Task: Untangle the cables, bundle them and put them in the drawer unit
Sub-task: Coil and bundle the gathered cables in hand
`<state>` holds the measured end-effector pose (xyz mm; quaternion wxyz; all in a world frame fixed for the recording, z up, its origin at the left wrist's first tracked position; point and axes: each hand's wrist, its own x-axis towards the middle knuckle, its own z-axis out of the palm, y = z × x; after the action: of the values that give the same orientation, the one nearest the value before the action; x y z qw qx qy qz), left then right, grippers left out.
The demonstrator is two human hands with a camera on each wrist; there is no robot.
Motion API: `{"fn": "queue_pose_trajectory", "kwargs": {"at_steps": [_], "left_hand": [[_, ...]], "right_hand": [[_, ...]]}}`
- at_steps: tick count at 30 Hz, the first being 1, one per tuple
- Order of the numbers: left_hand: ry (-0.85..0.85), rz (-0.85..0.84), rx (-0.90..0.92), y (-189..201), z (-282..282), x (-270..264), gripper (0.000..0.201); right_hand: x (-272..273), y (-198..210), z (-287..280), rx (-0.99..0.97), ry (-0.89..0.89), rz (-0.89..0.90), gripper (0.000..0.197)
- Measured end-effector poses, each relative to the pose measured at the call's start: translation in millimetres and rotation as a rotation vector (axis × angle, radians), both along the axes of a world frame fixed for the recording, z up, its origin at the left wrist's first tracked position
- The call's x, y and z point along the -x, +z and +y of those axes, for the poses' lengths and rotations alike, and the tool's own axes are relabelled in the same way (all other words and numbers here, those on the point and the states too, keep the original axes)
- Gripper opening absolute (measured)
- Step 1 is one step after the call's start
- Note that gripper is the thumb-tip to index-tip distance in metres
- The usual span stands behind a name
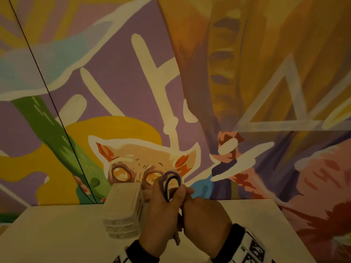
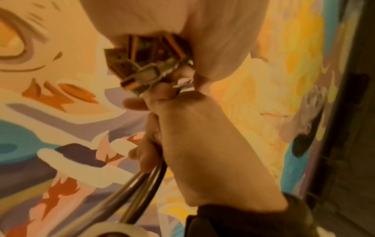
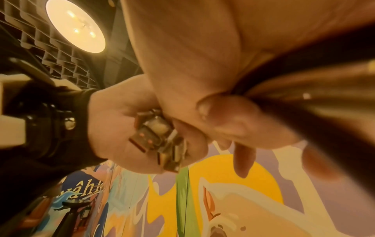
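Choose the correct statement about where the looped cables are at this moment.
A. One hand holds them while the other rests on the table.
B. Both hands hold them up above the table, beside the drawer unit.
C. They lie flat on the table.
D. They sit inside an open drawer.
B: the head view shows the left hand and right hand gripping the cables together above the table, right of the drawer unit.

Glossy cables (image 2: 142,189) with metal plugs (image 2: 148,75); translucent plastic drawer unit (image 1: 123,209).
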<state>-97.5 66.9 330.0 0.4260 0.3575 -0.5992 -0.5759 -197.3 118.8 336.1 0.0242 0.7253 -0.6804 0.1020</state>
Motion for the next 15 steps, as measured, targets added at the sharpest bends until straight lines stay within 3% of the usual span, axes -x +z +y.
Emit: {"fn": "queue_pose_trajectory", "kwargs": {"at_steps": [3,5,8,10,12,15], "left_hand": [[0.038,-0.087,-0.052,1,-2,-1,0.026],[0.042,-0.095,-0.083,2,-3,-1,0.022],[0.026,-0.09,-0.076,5,-3,-6,0.017],[0.008,-0.097,-0.061,8,-2,-11,0.019],[-0.025,-0.142,0.0,7,0,-12,0.022],[-0.074,-0.232,0.113,3,1,-6,0.032]], "right_hand": [[-3,7,4,-0.087,0.019,-0.006,0.028],[3,4,2,-0.299,0.075,-0.052,0.031],[24,19,1,-0.397,0.093,-0.276,0.034],[40,36,0,-0.325,0.035,-0.348,0.038],[48,51,0,-0.121,-0.032,-0.405,0.046],[31,59,-4,-0.006,0.041,-0.318,0.053]]}}
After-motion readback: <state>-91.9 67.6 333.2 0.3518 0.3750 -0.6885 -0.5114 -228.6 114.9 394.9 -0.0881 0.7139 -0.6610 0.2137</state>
